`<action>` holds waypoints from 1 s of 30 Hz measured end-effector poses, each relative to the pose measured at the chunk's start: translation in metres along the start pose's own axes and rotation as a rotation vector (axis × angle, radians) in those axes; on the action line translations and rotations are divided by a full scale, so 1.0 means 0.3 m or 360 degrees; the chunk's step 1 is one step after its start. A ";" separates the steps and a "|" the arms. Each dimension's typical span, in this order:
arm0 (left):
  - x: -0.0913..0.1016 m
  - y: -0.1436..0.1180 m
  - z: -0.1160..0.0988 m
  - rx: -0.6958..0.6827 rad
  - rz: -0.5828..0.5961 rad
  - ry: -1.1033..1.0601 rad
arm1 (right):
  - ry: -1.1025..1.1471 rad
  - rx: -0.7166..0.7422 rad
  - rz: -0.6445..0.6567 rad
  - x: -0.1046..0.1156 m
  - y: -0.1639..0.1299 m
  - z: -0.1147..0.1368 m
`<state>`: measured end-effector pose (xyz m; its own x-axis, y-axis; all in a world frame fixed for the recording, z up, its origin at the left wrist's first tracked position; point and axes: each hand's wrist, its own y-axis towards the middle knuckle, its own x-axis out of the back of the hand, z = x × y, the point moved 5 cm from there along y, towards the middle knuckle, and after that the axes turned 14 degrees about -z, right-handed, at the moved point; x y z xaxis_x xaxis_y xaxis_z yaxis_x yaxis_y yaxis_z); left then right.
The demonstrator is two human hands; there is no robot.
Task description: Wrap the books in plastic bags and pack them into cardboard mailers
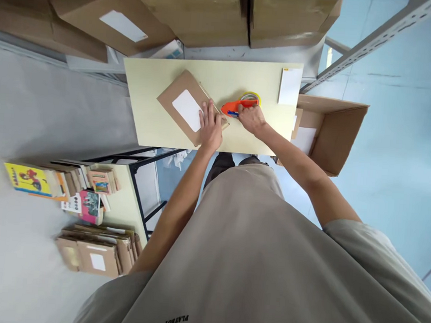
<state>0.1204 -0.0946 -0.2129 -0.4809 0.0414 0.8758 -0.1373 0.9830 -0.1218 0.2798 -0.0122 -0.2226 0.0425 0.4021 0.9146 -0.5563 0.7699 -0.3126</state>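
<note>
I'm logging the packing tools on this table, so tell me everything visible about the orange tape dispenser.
The orange plastic tape dispenser lies flat on the pale yellow table, right of the brown cardboard mailer. It has a blue part at its lower edge and carries a yellowish tape roll behind it. The right hand grips its near end.

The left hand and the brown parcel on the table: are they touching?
Touching. The head view shows the left hand lying flat on the brown parcel, its fingers covering the near corner, with no gap visible.
</note>
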 end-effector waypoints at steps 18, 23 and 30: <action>0.251 0.171 0.008 -0.0165 -0.0088 -0.0991 | 0.0296 -0.1115 -0.0386 0.266 -0.068 0.128; 0.371 0.212 -0.096 -0.0495 -0.0090 -0.1197 | 0.0400 -0.1353 -0.0432 0.368 -0.177 0.201; 0.539 0.216 -0.256 -0.0729 -0.0203 -0.1319 | 0.0471 -0.1325 -0.0725 0.538 -0.220 0.218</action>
<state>0.1003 -0.0106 -0.0433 -0.9703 -0.0381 0.2390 0.0366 0.9531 0.3005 0.2692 -0.0307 -0.0375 0.3758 0.0019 0.9267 0.3197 0.9383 -0.1316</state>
